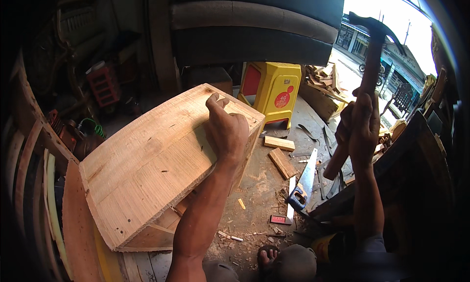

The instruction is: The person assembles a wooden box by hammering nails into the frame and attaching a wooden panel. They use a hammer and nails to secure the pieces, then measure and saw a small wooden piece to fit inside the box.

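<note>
A large box of pale raw wood (152, 154) lies in front of me, its broad panel facing up and an open side showing beneath the near edge. Over the panel's far right part, my left hand (227, 128) is closed, with thumb and fingertips pinched near the end edge. Whatever is between those fingertips is too small to make out. My right hand (361, 120) is wrapped round the wooden handle of a claw hammer (373, 61). The hammer is raised on the right, its dark head up and apart from the box.
Right of the box, a handsaw (307, 179), a try square (280, 219), and two wood blocks (280, 143) lie on the floor among shavings. Beyond stand a yellow stool (278, 88) and piled offcuts (325, 81). Boards (51, 199) lean at left; a red crate (103, 83) sits behind.
</note>
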`<action>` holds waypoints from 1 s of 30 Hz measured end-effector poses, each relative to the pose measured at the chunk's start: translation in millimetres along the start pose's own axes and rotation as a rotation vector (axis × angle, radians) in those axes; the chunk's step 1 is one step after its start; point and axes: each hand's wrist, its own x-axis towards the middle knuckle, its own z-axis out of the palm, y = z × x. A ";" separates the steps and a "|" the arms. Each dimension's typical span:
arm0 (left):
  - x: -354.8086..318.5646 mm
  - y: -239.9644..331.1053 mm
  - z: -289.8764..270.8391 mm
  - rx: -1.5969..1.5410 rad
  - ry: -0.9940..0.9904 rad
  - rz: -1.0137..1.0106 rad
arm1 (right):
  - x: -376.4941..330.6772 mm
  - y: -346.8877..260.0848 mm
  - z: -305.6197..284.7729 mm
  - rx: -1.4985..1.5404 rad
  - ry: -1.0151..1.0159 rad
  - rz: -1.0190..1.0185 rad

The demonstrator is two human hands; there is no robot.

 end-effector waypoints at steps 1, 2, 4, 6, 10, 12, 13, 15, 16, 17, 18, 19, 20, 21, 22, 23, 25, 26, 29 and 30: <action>-3.9 8.2 2.3 -0.051 -0.013 -0.051 | -11.2 13.0 -0.8 -0.187 -0.105 0.022; 4.3 12.9 -26.7 -0.023 0.014 -0.068 | -17.9 27.7 19.9 -0.294 -0.236 0.014; -3.3 7.9 1.1 -0.093 -0.034 -0.078 | -33.7 70.0 -8.5 -0.988 -0.765 -0.008; -1.2 2.2 -4.7 -0.102 -0.010 -0.056 | -3.7 13.2 11.9 -0.922 -0.690 0.130; 6.9 -15.1 6.7 -0.227 0.027 -0.014 | -9.9 40.0 15.2 -0.765 -0.465 0.077; 2.4 -0.4 0.4 -0.139 -0.025 -0.090 | -10.7 46.6 9.5 -0.931 -0.689 0.144; -1.2 -4.0 -0.6 -0.135 -0.020 -0.058 | -6.8 38.3 9.8 -1.021 -0.875 0.200; 5.5 -12.0 0.5 -0.139 0.016 0.026 | 13.7 7.9 14.4 -0.906 -0.717 0.113; 0.9 1.6 -7.8 -0.141 -0.017 -0.053 | 10.4 5.4 17.9 -0.634 -0.412 0.083; 0.9 7.6 -7.4 -0.126 -0.020 -0.063 | 5.8 14.6 20.8 -0.378 -0.105 0.112; 1.2 12.4 -6.3 -0.110 -0.024 -0.073 | -1.7 24.2 19.5 -0.515 -0.198 0.082; -0.5 12.6 -7.5 -0.077 -0.030 -0.083 | -12.2 36.6 18.0 -0.636 -0.293 0.063; 6.6 -1.4 1.1 -0.172 0.037 0.001 | -12.6 45.5 12.3 -0.978 -0.828 0.092; 6.7 -13.3 7.9 -0.168 0.047 0.021 | -13.7 53.3 16.4 -0.996 -0.828 0.079; 3.5 -17.7 8.8 -0.159 0.042 0.039 | -2.8 33.3 21.6 -0.980 -0.830 0.185; 4.3 -19.0 7.0 -0.153 0.050 0.064 | 10.2 11.3 25.6 -0.962 -0.831 0.272; 7.6 -13.9 10.8 -0.218 0.047 0.027 | -6.2 40.8 23.6 -0.621 -0.264 -0.019; 5.8 -9.1 7.5 -0.194 0.030 0.008 | -8.5 44.2 19.8 -0.808 -0.498 0.095; 3.9 -7.2 4.9 -0.180 0.020 -0.003 | -8.3 43.9 17.6 -0.936 -0.727 0.065; 4.4 -7.9 4.8 -0.185 0.022 0.001 | -0.5 32.9 12.8 -0.931 -0.692 0.112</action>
